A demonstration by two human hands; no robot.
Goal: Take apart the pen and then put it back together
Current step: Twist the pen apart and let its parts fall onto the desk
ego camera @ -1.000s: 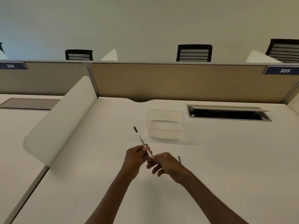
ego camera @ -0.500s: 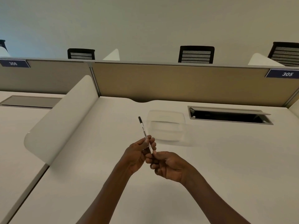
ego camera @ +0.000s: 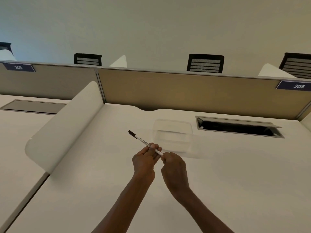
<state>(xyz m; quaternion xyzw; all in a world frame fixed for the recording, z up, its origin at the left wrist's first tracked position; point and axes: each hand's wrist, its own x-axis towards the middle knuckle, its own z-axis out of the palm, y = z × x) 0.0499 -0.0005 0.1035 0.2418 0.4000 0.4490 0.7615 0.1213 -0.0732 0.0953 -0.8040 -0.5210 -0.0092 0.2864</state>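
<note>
I am holding the pen point(ego camera: 144, 142) above the tabletop point(ego camera: 235, 165), my left hand point(ego camera: 144, 158) curling round its light, stiff, slick-looking barrel mid-length while my right hand point(ego camera: 173, 167) is pinching the near end, the best place to twist

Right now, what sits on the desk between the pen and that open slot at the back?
In the head view, a clear plastic container stands between the pen and the open cable slot.
</note>
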